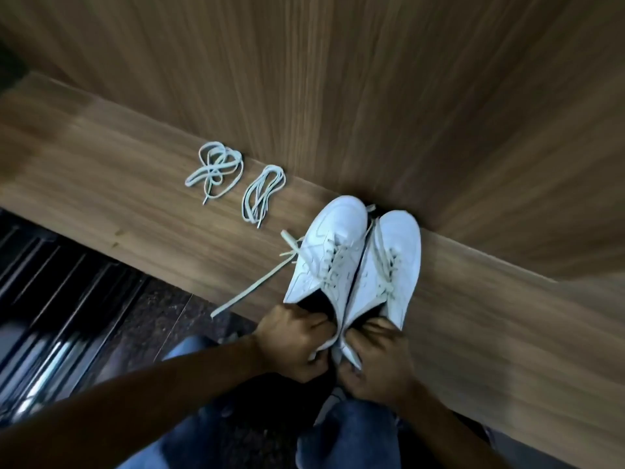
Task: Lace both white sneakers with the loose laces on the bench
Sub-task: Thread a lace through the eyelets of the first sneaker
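Two white sneakers stand side by side on the wooden bench (pixel 135 198), toes toward the back panel. My left hand (pixel 294 343) grips the heel of the left sneaker (pixel 324 252). My right hand (pixel 375 360) grips the heel of the right sneaker (pixel 389 262). Both shoes show laces in their eyelets, and a long lace end (pixel 257 289) trails off the left shoe toward the bench's front edge. Two loose lace bundles lie to the left: a looped one (pixel 216 172) and a tighter coil (pixel 262 194).
A wood-grain wall panel (pixel 372 96) rises right behind the bench. Dark floor with striped metal grating (pixel 50 316) lies below the bench's front edge at left. My knees in blue jeans (pixel 345 431) sit close to the bench.
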The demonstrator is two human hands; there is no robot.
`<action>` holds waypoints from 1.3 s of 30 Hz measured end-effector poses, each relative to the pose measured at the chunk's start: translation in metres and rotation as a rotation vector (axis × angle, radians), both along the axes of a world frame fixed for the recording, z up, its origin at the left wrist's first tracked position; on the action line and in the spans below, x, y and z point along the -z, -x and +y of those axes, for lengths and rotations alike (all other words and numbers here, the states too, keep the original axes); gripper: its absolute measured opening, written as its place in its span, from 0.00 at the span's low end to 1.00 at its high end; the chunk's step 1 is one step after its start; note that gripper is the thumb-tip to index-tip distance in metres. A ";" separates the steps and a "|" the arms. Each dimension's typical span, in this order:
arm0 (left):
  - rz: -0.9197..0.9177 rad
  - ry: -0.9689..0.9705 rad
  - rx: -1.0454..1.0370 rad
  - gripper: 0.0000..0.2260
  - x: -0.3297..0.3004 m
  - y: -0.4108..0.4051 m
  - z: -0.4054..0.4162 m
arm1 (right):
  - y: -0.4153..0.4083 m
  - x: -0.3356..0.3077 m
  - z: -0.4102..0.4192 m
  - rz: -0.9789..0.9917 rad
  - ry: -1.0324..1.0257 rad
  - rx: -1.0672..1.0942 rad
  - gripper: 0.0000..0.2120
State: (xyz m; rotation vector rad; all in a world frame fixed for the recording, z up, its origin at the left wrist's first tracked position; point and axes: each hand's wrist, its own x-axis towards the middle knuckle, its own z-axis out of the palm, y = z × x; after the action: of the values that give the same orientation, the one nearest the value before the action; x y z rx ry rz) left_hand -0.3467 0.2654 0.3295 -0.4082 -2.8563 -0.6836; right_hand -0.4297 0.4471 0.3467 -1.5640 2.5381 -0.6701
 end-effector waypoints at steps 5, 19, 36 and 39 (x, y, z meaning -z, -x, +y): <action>0.116 -0.026 -0.018 0.09 0.005 -0.002 0.004 | -0.005 0.017 0.003 0.069 0.076 0.043 0.10; -0.307 0.262 -0.176 0.13 -0.032 -0.012 0.009 | -0.033 -0.023 -0.014 -0.127 -0.313 0.273 0.17; -0.324 0.241 -0.329 0.12 -0.039 -0.023 0.033 | -0.046 -0.037 -0.015 -0.193 -0.520 0.417 0.10; -0.304 0.219 -0.319 0.13 -0.035 -0.022 0.029 | -0.046 -0.037 -0.017 -0.214 -0.523 0.419 0.05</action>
State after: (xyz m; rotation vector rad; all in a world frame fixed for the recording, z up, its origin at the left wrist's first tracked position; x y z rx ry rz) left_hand -0.3251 0.2940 0.3646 0.1404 -3.1883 -0.4042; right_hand -0.3841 0.4297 0.3838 -0.7659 2.5965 -0.1546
